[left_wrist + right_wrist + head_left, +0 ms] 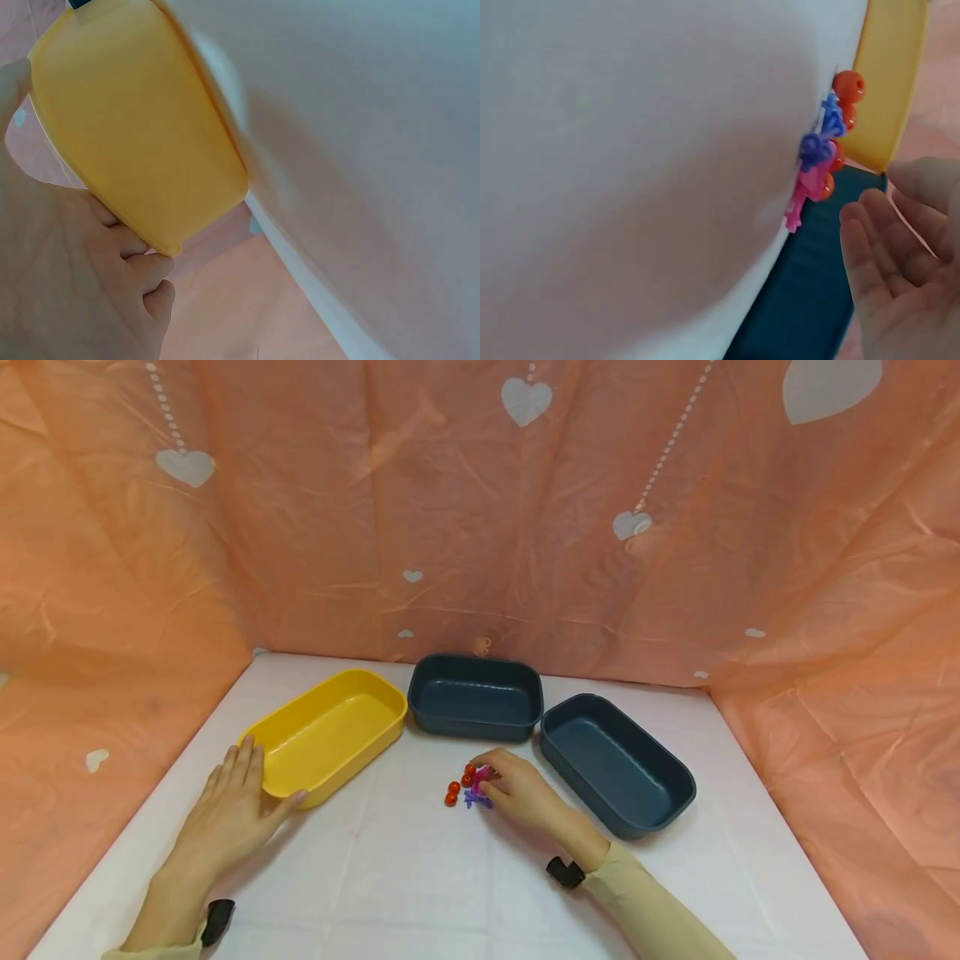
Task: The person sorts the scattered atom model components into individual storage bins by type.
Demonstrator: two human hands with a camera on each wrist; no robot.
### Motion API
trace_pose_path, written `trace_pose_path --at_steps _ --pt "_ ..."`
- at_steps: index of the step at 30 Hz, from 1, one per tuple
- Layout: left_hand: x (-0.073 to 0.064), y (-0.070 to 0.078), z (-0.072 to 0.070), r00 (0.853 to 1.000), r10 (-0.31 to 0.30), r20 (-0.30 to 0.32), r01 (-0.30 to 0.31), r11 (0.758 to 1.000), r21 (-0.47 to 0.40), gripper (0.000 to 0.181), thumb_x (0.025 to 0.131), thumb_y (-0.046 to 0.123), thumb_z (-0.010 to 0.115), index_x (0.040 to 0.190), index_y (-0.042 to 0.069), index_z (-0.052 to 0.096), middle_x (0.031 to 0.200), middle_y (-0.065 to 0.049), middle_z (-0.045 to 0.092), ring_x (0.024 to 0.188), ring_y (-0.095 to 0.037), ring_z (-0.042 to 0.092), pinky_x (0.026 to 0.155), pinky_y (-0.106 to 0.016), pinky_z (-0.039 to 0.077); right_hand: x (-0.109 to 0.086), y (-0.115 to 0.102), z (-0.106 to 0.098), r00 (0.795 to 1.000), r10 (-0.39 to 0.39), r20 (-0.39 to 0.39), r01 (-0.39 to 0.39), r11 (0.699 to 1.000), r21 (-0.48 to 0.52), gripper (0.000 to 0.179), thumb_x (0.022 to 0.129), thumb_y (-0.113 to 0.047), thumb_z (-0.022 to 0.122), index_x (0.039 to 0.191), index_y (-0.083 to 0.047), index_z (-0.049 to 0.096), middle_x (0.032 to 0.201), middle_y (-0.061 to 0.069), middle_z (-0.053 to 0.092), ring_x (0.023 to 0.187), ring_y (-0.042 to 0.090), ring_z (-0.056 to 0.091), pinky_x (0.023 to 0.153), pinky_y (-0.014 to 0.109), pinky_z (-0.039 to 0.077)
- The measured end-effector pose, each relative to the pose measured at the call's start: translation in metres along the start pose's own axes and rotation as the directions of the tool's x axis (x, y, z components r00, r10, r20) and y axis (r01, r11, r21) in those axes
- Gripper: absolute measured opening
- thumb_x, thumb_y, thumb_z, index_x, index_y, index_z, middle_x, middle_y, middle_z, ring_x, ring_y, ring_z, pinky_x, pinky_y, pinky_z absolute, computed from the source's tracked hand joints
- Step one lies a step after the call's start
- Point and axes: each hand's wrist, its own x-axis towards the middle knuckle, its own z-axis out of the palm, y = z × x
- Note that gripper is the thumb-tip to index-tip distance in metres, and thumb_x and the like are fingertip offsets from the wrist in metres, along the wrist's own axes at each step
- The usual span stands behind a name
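Observation:
My left hand [228, 814] rests at the near end of a yellow tray [358, 764], fingers fairly straight over its rim and thumb spread toward the near corner. In the left wrist view the fingers [146, 266] lie along the tray's edge. My right hand [525, 793] hovers over a small cluster of pieces, fingers loosely bent with nothing between them in the right wrist view. The cluster has several round orange-red beads [453, 787], small pink plastic pieces [810, 184] and small blue-purple knobbly pieces [816, 150]. In the head view, the right fingertips partly hide the pink pieces.
A dark blue tray [476, 728] stands at the back middle, close beside the yellow one. Another dark blue tray [592, 777] sits slanted just right of my right hand. Orange cloth with hearts [450, 527] walls in the white table [375, 893] at the back and sides.

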Motion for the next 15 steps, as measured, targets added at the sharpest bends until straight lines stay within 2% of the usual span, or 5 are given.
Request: trace_pose_path --at_steps 4,8,15 --pt "0.0 0.0 -0.001 1.0 -0.006 -0.004 0.006 1.0 0.006 0.105 0.101 0.057 0.058 0.153 -0.024 0.016 0.163 -0.044 0.01 0.148 -0.062 0.016 0.123 -0.07 0.012 0.011 0.001 0.005 0.998 -0.067 0.021 0.068 0.997 -0.043 0.022 0.095 -0.002 0.073 0.116 -0.002 0.071 0.11 0.009 0.071 0.096 0.022 0.065 0.091 0.036 0.059" --pt "0.0 0.001 -0.001 1.0 -0.013 0.007 0.013 1.0 0.003 0.105 0.101 0.058 0.058 0.153 -0.023 0.017 0.163 -0.043 0.01 0.148 -0.062 0.016 0.123 -0.069 0.012 0.018 0.001 0.007 0.995 -0.082 0.054 0.087 0.993 -0.08 0.018 0.095 -0.003 0.073 0.112 -0.003 0.073 0.103 0.006 0.069 0.089 0.019 0.062 0.086 0.032 0.058" --pt "-0.002 0.0 -0.003 0.999 -0.025 0.038 0.026 1.0 -0.009 0.105 0.101 0.058 0.057 0.155 -0.022 0.014 0.164 -0.042 0.008 0.149 -0.062 0.014 0.124 -0.068 0.01 0.029 0.001 0.01 0.985 -0.117 0.126 0.134 0.981 -0.139 0.016 0.093 -0.002 0.075 0.109 -0.004 0.076 0.101 0.006 0.07 0.093 0.019 0.066 0.089 0.032 0.059"
